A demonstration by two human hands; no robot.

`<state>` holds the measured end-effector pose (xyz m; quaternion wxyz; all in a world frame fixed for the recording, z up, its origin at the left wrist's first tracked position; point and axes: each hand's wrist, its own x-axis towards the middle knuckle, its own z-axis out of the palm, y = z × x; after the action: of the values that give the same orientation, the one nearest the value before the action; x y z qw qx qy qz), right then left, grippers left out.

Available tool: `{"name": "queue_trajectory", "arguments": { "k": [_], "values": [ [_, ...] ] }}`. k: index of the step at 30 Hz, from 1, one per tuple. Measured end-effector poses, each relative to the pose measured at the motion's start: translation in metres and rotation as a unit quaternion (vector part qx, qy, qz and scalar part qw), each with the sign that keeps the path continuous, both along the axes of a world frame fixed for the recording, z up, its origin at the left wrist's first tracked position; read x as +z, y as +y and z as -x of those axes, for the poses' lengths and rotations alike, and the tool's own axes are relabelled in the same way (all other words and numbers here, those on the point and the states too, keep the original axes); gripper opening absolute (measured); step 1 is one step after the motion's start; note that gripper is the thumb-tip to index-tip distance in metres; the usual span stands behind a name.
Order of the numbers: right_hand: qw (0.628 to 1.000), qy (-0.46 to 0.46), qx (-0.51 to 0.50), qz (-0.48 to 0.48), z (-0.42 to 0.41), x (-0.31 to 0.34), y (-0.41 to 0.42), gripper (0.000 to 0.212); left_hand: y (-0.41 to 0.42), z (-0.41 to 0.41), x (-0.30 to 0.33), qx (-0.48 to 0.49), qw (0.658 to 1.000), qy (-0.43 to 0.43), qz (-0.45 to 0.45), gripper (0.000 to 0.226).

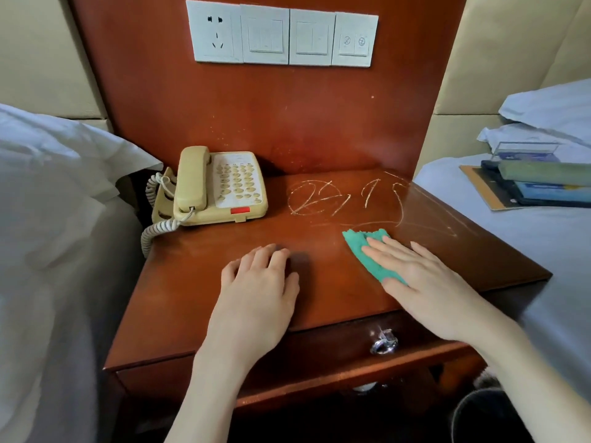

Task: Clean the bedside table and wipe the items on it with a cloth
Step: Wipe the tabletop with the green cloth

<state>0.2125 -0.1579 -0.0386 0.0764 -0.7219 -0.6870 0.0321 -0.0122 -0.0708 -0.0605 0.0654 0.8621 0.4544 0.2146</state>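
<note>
**Right hand flat on cloth, tabletop right-centre; left hand resting bare**

Right hand: fingers straight, palm down, pressing the green cloth onto the tabletop. Not gripping, just flat on it. Cloth sits right of centre, its far edge sticking out past the fingertips and its near corner showing under the thumb side.

Left hand: holds nothing, fingers loosely bent, resting on the tabletop near the middle, well apart from the cloth.

Pale scribble marks cover the far-right part of the tabletop, just beyond the cloth and running toward the right edge. Cloth's far edge is near the lowest line; can't tell if it touches.

Beige corded telephone occupies the far-left corner, handset on its cradle, red label on the front edge. Coiled cord hangs off the left edge.

Around:
- drawer with metal pull below the front edge
- socket and switch panel on the wooden backboard
- white bedding against the left side
- bed on the right, with a stack of books and folders on it
- dark bin at floor level, front right
</note>
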Motion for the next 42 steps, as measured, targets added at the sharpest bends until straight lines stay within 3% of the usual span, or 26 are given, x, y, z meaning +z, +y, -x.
{"name": "queue_trajectory", "arguments": {
  "k": [10,17,21,32,35,42],
  "values": [
    [0.994,0.003,-0.108,-0.034,-0.027,-0.001,0.027,0.054,-0.002,0.001,0.002,0.005,0.999,0.042,0.007,0.055],
    [0.999,-0.009,0.029,-0.040,0.031,-0.006,0.054,0.057,0.005,-0.005,0.006,0.027,0.999,0.042,0.022,0.046],
    [0.997,-0.015,0.081,0.008,0.028,0.005,0.075,0.055,0.011,-0.006,0.007,0.027,0.998,0.057,0.011,0.044],
    [0.996,0.012,-0.075,0.037,-0.040,0.015,0.043,0.051,0.007,-0.004,0.004,0.026,1.000,0.000,0.011,0.039],
    [0.998,0.026,-0.047,0.025,-0.023,0.012,0.024,0.052,0.006,-0.003,0.005,0.028,0.999,-0.031,0.016,0.038],
    [0.996,-0.012,0.084,-0.025,0.042,0.000,0.013,0.054,0.001,0.003,0.011,0.041,0.980,-0.191,0.040,0.033]
  ]
}}
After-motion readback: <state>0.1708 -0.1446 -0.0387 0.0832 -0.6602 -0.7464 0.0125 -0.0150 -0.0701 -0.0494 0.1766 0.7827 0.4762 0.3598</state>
